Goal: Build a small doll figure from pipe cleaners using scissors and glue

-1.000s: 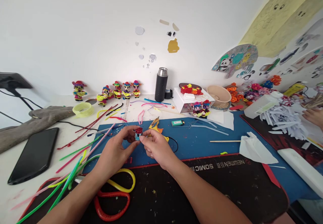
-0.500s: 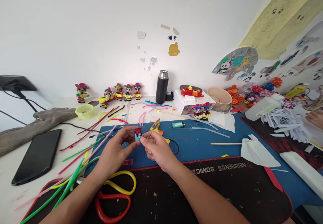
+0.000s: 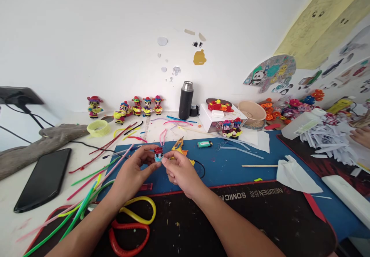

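Between my two hands is a small pipe-cleaner figurine (image 3: pixel 158 154) with a red top, dark marks below it and a light blue lower part. My left hand (image 3: pixel 135 168) grips it from the left, with thumb and fingers around its side. My right hand (image 3: pixel 182 170) pinches at its lower right edge, the other fingers curled in; whatever else the fingertips hold is hidden. Behind the right hand lies a yellow glue gun (image 3: pixel 178 145), partly covered. Scissors (image 3: pixel 152 210) with one yellow and one red handle loop rest below my left wrist.
Several finished figurines (image 3: pixel 147 106) stand along the wall, left of a black thermos (image 3: pixel 186 100). Loose pipe cleaners (image 3: pixel 83 201) and a phone (image 3: pixel 43 180) lie at left. A white box (image 3: pixel 206 118), a crumpled tissue (image 3: pixel 295 176) and paper strips (image 3: pixel 323 137) are at right, near another person's hand (image 3: pixel 361 136).
Both hands keep nearly the same hold on the figurine. The whole view has shifted very slightly; nothing else has visibly moved.
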`<state>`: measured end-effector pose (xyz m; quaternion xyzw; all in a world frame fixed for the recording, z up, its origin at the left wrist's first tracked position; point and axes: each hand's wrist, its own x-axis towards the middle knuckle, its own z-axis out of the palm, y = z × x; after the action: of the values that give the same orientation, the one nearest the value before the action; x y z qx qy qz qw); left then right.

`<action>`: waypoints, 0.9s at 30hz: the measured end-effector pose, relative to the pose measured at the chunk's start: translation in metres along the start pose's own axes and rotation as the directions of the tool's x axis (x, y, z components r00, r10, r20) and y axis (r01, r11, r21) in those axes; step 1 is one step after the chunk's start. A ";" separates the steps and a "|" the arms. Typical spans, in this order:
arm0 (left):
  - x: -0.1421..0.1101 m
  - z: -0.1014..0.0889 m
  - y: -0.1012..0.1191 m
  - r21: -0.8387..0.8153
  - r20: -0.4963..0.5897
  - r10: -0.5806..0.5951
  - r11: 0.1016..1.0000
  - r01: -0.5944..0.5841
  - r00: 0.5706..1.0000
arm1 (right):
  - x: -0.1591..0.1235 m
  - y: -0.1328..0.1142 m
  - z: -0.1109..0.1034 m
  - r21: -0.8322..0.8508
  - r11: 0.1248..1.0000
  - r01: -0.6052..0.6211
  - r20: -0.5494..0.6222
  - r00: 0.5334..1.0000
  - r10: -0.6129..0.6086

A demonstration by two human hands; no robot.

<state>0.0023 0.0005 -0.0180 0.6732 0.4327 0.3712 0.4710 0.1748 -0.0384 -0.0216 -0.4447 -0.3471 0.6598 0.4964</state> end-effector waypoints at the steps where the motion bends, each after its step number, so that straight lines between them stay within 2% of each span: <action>1: 0.000 0.000 0.000 -0.004 0.001 -0.005 1.000 0.005 1.000 | 0.000 0.000 0.000 0.001 1.000 -0.002 -0.001 1.000 0.002; 27: 0.002 0.000 -0.003 -0.020 0.013 0.006 1.000 -0.006 1.000 | 0.000 0.002 -0.001 -0.011 1.000 0.023 -0.003 1.000 -0.023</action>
<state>0.0019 0.0026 -0.0205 0.6721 0.4240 0.3726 0.4793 0.1751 -0.0386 -0.0243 -0.4442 -0.3551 0.6516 0.5021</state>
